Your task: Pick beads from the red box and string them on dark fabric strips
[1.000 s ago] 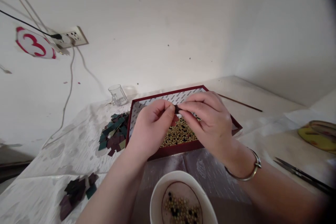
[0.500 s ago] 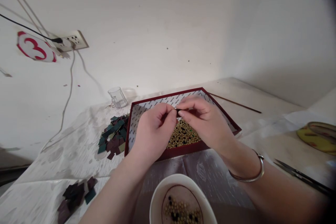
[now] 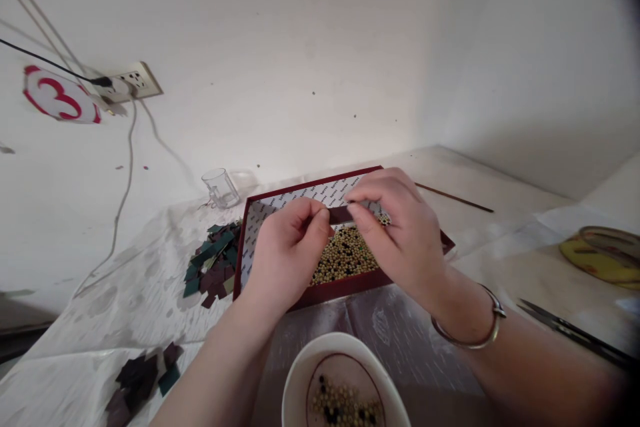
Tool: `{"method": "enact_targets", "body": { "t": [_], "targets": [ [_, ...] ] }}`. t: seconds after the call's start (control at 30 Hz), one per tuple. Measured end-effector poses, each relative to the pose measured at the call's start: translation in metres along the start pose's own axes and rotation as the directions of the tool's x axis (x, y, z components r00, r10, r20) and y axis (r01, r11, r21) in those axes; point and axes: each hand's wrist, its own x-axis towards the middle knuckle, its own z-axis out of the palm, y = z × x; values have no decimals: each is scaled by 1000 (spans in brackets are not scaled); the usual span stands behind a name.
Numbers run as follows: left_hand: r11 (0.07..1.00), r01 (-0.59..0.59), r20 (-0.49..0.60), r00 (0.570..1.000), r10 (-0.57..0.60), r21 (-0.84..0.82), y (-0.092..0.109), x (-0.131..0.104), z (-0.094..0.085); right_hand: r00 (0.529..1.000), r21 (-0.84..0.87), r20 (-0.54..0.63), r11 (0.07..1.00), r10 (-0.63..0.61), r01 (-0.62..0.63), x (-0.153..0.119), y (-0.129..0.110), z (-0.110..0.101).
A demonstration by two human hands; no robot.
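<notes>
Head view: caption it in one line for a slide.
Both hands, left hand and right hand, pinch a small dark strip above a red tray of beads.

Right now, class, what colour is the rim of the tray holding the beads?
Dark red, seen in the head view: tray.

Small dark maroon strip [image 3: 341, 215], flat and narrow, stretched roughly level between the fingertips of left hand [image 3: 287, 257] and right hand [image 3: 400, 233]; ends hidden by the fingers. Held in the air above a shallow red-rimmed box [image 3: 345, 285] with patterned white lining. Heap of small round yellowish beads [image 3: 345, 257], a few dark ones mixed in, lying in the box directly beneath the strip.
</notes>
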Motion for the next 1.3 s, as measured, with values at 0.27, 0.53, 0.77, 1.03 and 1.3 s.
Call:
{"method": "enact_targets", "body": {
  "t": [0.27,0.53,0.77,1.03,1.3],
  "targets": [
    [972,35,62,998,-21,-232,1,0,3,985,-102,34,980,-167,169,-9,8,10],
    [896,99,67,995,-77,-433,-2,2,8,989,-40,27,988,-147,148,-9,11,12],
    [791,186,127,982,-137,-583,-3,2,13,992,17,-12,992,-128,129,-9,12,13],
    [705,112,79,994,-79,-700,-7,3,19,991,124,-72,985,-113,121,-9,6,16],
    [760,53,53,998,-24,-648,-5,4,16,999,261,-54,965,-6,20,-10,-2,11]
  ]
}}
